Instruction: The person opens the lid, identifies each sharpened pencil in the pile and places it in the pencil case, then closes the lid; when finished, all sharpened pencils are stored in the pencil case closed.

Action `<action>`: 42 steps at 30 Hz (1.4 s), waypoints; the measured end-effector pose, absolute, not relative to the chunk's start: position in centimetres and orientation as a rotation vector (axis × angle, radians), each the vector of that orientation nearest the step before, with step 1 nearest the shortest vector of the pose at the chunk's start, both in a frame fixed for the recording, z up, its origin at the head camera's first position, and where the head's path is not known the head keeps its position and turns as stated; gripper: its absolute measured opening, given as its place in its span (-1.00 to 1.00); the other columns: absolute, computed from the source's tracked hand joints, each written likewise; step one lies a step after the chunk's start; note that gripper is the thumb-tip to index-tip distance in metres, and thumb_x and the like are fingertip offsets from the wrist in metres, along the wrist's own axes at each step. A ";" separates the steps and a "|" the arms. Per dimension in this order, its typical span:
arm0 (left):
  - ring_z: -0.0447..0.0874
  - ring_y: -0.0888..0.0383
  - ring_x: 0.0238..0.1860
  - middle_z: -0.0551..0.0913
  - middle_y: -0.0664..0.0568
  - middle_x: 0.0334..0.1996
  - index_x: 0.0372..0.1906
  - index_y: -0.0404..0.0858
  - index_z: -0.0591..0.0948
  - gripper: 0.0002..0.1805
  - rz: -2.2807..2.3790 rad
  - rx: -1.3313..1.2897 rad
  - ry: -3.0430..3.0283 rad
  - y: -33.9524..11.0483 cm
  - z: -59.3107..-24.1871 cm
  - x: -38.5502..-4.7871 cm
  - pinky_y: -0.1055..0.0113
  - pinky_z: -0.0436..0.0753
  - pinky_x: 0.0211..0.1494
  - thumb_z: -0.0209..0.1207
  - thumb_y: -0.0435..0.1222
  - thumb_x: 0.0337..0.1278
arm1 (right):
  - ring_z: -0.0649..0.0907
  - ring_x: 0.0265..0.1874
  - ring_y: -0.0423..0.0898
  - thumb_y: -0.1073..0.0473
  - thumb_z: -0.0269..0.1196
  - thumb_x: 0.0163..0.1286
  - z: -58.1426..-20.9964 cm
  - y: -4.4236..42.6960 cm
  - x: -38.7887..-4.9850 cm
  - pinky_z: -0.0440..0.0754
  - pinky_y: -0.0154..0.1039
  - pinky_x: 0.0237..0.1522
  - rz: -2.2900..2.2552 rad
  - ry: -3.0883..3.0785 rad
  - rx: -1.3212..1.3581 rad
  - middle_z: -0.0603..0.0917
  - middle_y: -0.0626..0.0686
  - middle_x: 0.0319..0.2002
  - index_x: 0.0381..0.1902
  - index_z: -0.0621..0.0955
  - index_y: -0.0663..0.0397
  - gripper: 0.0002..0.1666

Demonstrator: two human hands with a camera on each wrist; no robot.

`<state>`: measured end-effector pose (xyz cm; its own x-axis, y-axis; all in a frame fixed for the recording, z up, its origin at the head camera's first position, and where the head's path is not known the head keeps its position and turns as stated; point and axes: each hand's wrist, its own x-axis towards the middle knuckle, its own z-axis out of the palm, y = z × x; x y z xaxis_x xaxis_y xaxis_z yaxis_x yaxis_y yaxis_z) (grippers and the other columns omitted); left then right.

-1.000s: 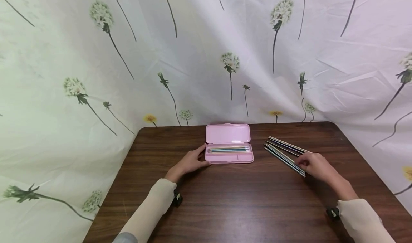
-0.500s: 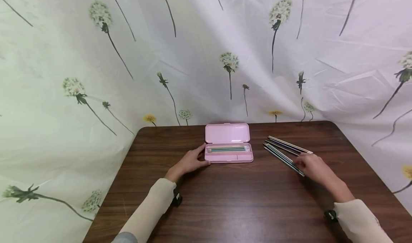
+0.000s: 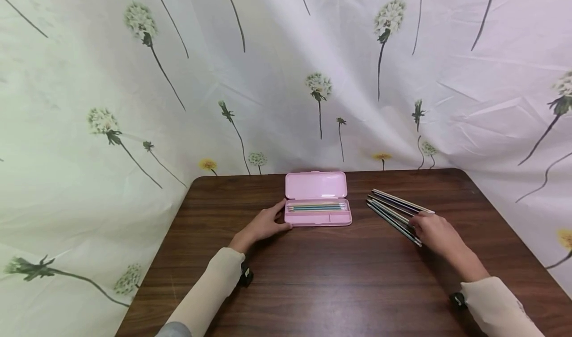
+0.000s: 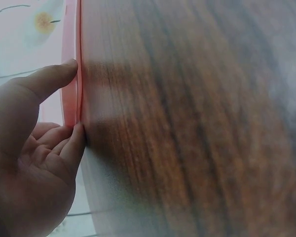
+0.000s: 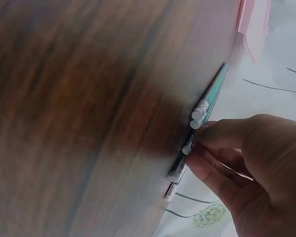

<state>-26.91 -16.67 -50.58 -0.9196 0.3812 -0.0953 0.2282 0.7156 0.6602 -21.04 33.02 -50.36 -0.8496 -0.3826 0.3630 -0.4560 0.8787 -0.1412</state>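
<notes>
A pink pencil case (image 3: pixel 308 219) lies with its lid raised at the back of the table, several pencils (image 3: pixel 315 207) in its rear compartment. My left hand (image 3: pixel 263 223) holds the case by its left end. In the left wrist view the thumb presses the pink edge (image 4: pixel 70 98), with fingers at the corner. More pencils (image 3: pixel 389 218) lie fanned out to the right of the case. Over their near ends, my right hand (image 3: pixel 438 232) pinches one pencil (image 5: pixel 187 149) between thumb and fingers, its white end showing in the right wrist view. Teal pencils (image 5: pixel 214 91) lie beside it.
The brown wooden table (image 3: pixel 330 282) spreads in front of both hands. Behind it hangs a pale cloth (image 3: pixel 268 79) printed with dandelions, close to the table's back edge. The raised lid (image 3: pixel 316 184) stands near that cloth.
My right hand has shifted slightly left, and the pencils under it have spread, one parting from the front teal ones. The left hand and the case stay put.
</notes>
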 end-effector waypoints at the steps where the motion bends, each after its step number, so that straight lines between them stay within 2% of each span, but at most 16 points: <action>1: 0.46 -0.11 0.56 0.21 -0.12 0.69 0.73 -0.18 0.12 -0.02 0.994 0.485 2.697 -16.6 -50.6 -26.9 -0.02 0.50 0.57 0.37 -0.07 0.42 | 0.70 -0.40 0.06 0.48 0.36 0.15 -50.4 33.0 -21.0 0.66 0.05 -0.40 0.315 -2.723 0.619 0.71 0.05 -0.33 -0.31 0.78 0.13 -0.79; 6: 0.46 -0.12 0.55 0.24 -0.14 0.68 0.73 -0.18 0.12 -0.02 0.992 0.486 2.701 -16.6 -50.6 -26.8 -0.03 0.50 0.57 0.38 -0.07 0.41 | 0.64 -0.43 -0.01 0.47 0.36 0.12 -50.7 33.2 -21.0 0.63 0.04 -0.40 0.332 -2.758 0.590 0.69 0.05 -0.35 -0.31 0.77 0.15 -0.80; 14: 0.47 -0.12 0.55 0.25 -0.14 0.67 0.73 -0.19 0.13 -0.02 0.979 0.499 2.710 -16.5 -50.7 -26.9 -0.03 0.50 0.57 0.38 -0.06 0.41 | 0.51 -0.47 -0.14 0.47 0.35 0.10 -50.8 33.5 -21.2 0.50 -0.12 -0.48 0.387 -2.763 0.589 0.60 -0.06 -0.48 -0.38 0.72 0.12 -0.82; 19: 0.45 -0.11 0.56 0.23 -0.13 0.68 0.73 -0.18 0.12 -0.02 0.976 0.500 2.708 -16.5 -50.7 -26.8 -0.03 0.49 0.58 0.37 -0.05 0.42 | 0.53 -0.46 -0.15 0.45 0.37 0.07 -50.6 33.4 -21.1 0.50 -0.15 -0.48 0.447 -2.776 0.530 0.60 -0.05 -0.46 -0.35 0.74 0.17 -0.83; 26: 0.45 -0.13 0.55 0.22 -0.16 0.68 0.72 -0.24 0.12 -0.02 0.993 0.515 2.701 -16.6 -50.6 -26.9 -0.02 0.51 0.56 0.38 -0.08 0.41 | 0.66 -0.39 -0.07 0.41 0.42 0.22 -49.7 33.2 -21.1 0.63 -0.04 -0.36 0.527 -2.779 0.430 0.73 0.08 -0.32 -0.24 0.80 0.23 -0.85; 29: 0.45 -0.13 0.55 0.21 -0.17 0.68 0.72 -0.25 0.12 -0.02 0.997 0.525 2.694 -16.7 -50.5 -27.0 -0.01 0.52 0.56 0.38 -0.09 0.41 | 0.64 -0.42 -0.15 0.42 0.44 0.21 -49.1 33.2 -21.1 0.61 -0.12 -0.39 0.552 -2.723 0.449 0.74 0.03 -0.36 -0.25 0.82 0.21 -0.86; 34: 0.45 -0.12 0.56 0.21 -0.16 0.69 0.72 -0.24 0.13 -0.01 0.997 0.532 2.696 -16.7 -50.4 -26.9 0.00 0.51 0.56 0.39 -0.08 0.40 | 0.49 -0.48 -0.36 0.46 0.49 0.20 -48.0 33.2 -21.4 0.46 -0.32 -0.48 0.605 -2.638 0.506 0.68 -0.08 -0.44 -0.26 0.85 0.21 -0.84; 42: 0.43 -0.10 0.57 0.22 -0.13 0.68 0.73 -0.21 0.13 -0.01 0.991 0.515 2.702 -16.8 -50.6 -27.0 -0.01 0.50 0.57 0.39 -0.06 0.40 | 0.59 -0.44 -0.37 0.50 0.46 0.27 -46.4 31.9 -22.4 0.54 -0.35 -0.43 0.709 -2.556 0.583 0.76 -0.06 -0.39 -0.21 0.87 0.14 -0.78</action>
